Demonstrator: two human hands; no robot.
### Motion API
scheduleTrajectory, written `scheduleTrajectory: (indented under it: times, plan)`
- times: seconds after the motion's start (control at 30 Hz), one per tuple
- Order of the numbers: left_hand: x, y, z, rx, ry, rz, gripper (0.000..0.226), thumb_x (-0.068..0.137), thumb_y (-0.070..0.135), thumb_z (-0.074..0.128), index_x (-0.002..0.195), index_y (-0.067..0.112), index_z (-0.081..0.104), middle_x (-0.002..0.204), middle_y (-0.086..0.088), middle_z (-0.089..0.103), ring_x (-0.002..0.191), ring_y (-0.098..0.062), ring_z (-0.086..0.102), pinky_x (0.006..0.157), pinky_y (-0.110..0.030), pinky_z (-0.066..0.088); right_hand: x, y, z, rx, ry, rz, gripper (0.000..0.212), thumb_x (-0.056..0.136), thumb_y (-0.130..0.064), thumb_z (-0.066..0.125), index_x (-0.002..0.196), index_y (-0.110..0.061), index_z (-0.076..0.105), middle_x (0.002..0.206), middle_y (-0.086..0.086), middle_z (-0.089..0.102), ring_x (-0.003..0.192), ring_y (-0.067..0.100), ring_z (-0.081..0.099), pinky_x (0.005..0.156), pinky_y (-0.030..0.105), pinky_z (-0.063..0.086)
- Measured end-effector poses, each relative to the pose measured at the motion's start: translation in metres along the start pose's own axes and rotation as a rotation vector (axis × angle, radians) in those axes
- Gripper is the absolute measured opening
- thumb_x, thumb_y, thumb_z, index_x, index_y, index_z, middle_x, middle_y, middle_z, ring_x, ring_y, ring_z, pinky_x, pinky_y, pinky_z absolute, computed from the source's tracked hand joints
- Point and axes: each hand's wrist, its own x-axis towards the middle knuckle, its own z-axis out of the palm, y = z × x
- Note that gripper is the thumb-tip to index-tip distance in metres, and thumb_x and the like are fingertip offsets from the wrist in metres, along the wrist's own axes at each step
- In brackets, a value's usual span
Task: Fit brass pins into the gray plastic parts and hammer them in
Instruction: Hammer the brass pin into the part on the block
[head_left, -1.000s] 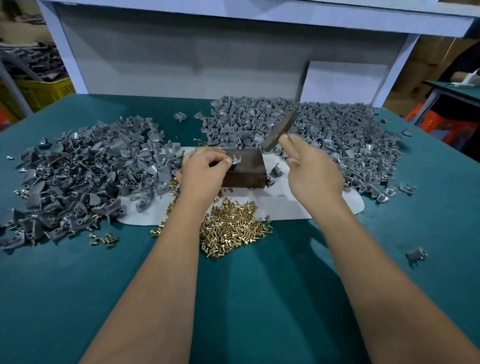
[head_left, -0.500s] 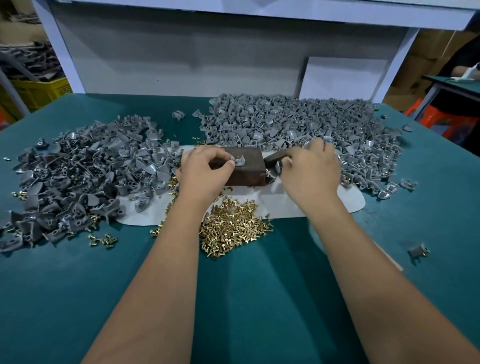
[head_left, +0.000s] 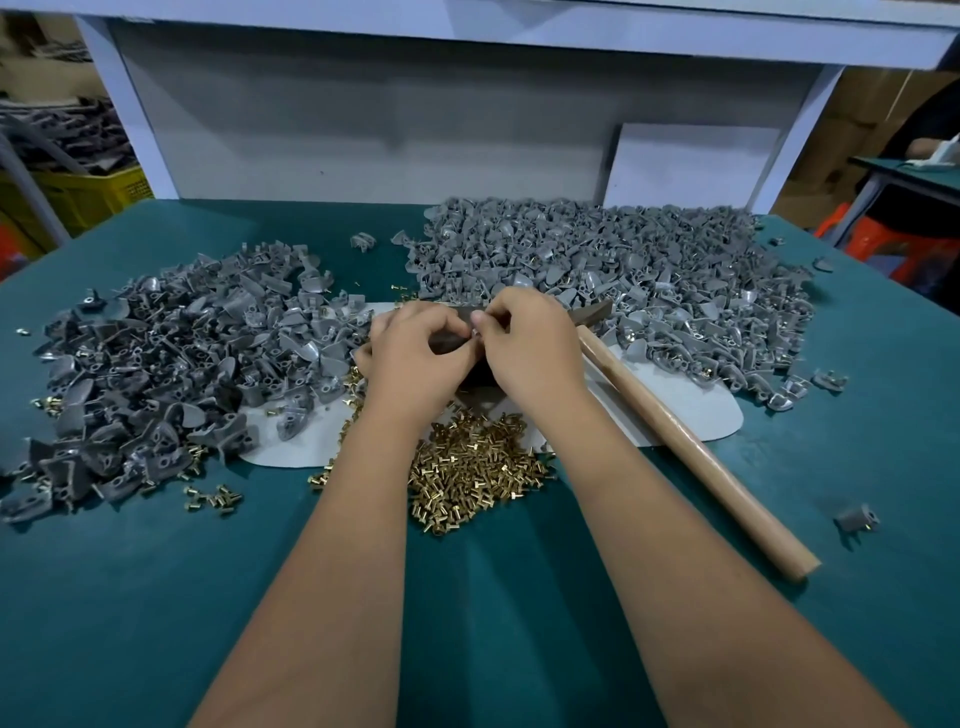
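Hammer (head_left: 691, 441) now down on tabletop (head_left: 156, 597), right hand (head_left: 524, 343) off it — both hands' grips pinching small gray part (head_left: 475, 332) over dark block (head_left: 447, 340), left hand (head_left: 415, 353) alongside. Brass pins (head_left: 467, 467) heaped just below. No readable labels.

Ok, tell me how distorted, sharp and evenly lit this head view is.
Head view: wide-angle bending bows the shelf edge; gray parts and brass pins look sharp; even light with small glints on some parts; both hands' fingertips blur slightly where they meet.

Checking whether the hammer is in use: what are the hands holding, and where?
Not the hammer; it lies on the table. Both hands, left hand and right hand, pinch something small between their fingertips; what it is cannot be told.
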Motion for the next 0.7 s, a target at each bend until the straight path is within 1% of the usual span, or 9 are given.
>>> scheduleTrajectory:
  times: [0.1, 0.17, 0.23, 0.37, 0.5, 0.6, 0.7]
  plan:
    - [0.001, -0.001, 0.0, -0.033, -0.005, 0.004, 0.011, 0.082, 0.029, 0.071, 0.071, 0.032, 0.068, 0.105, 0.013, 0.062, 0.119, -0.022, 0.039, 0.105, -0.053, 0.029, -0.002, -0.001, 0.003, -0.007, 0.037, 0.0, 0.019, 0.093, -0.027, 0.059, 0.081, -0.013, 0.065, 0.084, -0.004, 0.053, 0.091, 0.018, 0.049, 0.07, 0.029, 0.031]
    - [0.003, -0.002, -0.001, -0.062, -0.016, 0.017, 0.01, 0.082, 0.026, 0.072, 0.073, 0.031, 0.07, 0.106, 0.01, 0.064, 0.12, -0.024, 0.043, 0.106, -0.052, 0.029, -0.003, -0.003, 0.004, -0.003, 0.061, -0.001, 0.019, 0.093, -0.025, 0.06, 0.08, -0.012, 0.066, 0.086, -0.002, 0.055, 0.092, 0.019, 0.05, 0.07, 0.029, 0.031]
    - [0.003, -0.003, 0.0, -0.065, -0.02, 0.022, 0.013, 0.082, 0.026, 0.073, 0.072, 0.032, 0.07, 0.107, 0.009, 0.065, 0.121, -0.024, 0.045, 0.108, -0.05, 0.027, -0.004, -0.003, 0.005, 0.006, 0.079, -0.004, 0.018, 0.093, -0.022, 0.06, 0.08, -0.01, 0.066, 0.088, 0.0, 0.058, 0.093, 0.02, 0.051, 0.071, 0.028, 0.03]
    - [0.003, -0.003, 0.001, -0.051, -0.021, 0.029, 0.019, 0.083, 0.027, 0.073, 0.068, 0.037, 0.067, 0.106, 0.01, 0.066, 0.121, -0.024, 0.044, 0.108, -0.045, 0.021, -0.005, -0.003, 0.007, 0.024, 0.103, -0.01, 0.018, 0.093, -0.019, 0.059, 0.08, -0.007, 0.064, 0.085, 0.0, 0.056, 0.093, 0.02, 0.05, 0.071, 0.025, 0.028]
    - [0.003, -0.003, 0.0, -0.059, -0.023, 0.022, 0.023, 0.084, 0.027, 0.072, 0.066, 0.039, 0.064, 0.107, 0.01, 0.066, 0.122, -0.024, 0.043, 0.105, -0.037, 0.02, -0.006, -0.004, 0.01, 0.019, 0.114, -0.024, 0.018, 0.093, -0.016, 0.057, 0.078, -0.006, 0.061, 0.087, 0.004, 0.058, 0.094, 0.022, 0.049, 0.071, 0.028, 0.029]
    - [0.002, -0.002, -0.001, -0.065, -0.02, 0.021, 0.023, 0.084, 0.027, 0.072, 0.066, 0.039, 0.065, 0.108, 0.01, 0.065, 0.123, -0.023, 0.042, 0.108, -0.043, 0.021, -0.007, -0.002, 0.011, 0.022, 0.13, -0.043, 0.018, 0.093, -0.015, 0.057, 0.077, -0.006, 0.06, 0.087, 0.006, 0.059, 0.092, 0.023, 0.049, 0.071, 0.029, 0.03]
    - [0.0, 0.0, -0.001, -0.059, -0.011, 0.013, 0.023, 0.083, 0.027, 0.072, 0.064, 0.039, 0.064, 0.107, 0.013, 0.063, 0.12, -0.021, 0.039, 0.108, -0.049, 0.024, -0.009, 0.0, 0.012, 0.058, 0.152, -0.061, 0.02, 0.092, -0.014, 0.059, 0.072, -0.01, 0.055, 0.079, 0.0, 0.052, 0.085, 0.019, 0.045, 0.068, 0.026, 0.025]
